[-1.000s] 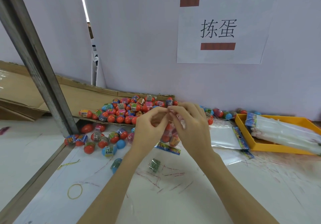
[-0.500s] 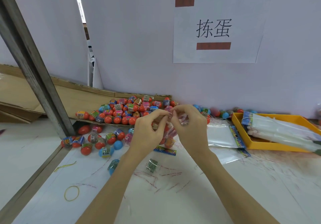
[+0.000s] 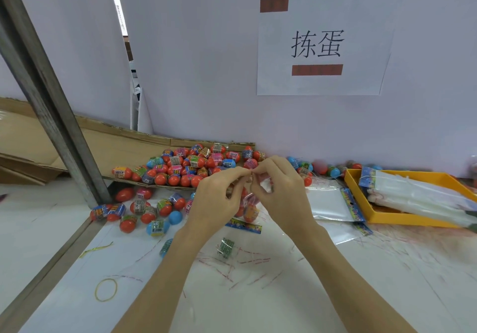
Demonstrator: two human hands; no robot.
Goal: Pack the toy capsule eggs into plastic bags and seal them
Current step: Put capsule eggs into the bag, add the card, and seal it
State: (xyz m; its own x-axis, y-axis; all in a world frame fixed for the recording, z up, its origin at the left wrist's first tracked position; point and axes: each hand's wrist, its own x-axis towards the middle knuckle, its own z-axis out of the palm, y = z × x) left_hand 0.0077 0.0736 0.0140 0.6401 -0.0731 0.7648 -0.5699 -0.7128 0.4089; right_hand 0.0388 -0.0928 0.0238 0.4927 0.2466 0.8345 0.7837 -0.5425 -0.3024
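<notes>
Both hands, left (image 3: pixel 219 195) and right (image 3: pixel 281 193), pinch the neck of a filled bag (image 3: pixel 250 210) held above the table (image 3: pixel 309 294), apparently mid-seal, while a large pile of eggs (image 3: pixel 191 164) and empty bags (image 3: pixel 327 203) remain unpacked.

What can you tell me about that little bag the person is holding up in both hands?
The bag is clear thin plastic with a colourful printed strip along its lower end, which rests on the white table. At least one red-orange egg shows through it; the count is hidden behind the hands. It hangs upright, its gathered top pinched between the left hand and the right hand, fingertips meeting above it. Whether it is sealed yet cannot be seen.
</notes>
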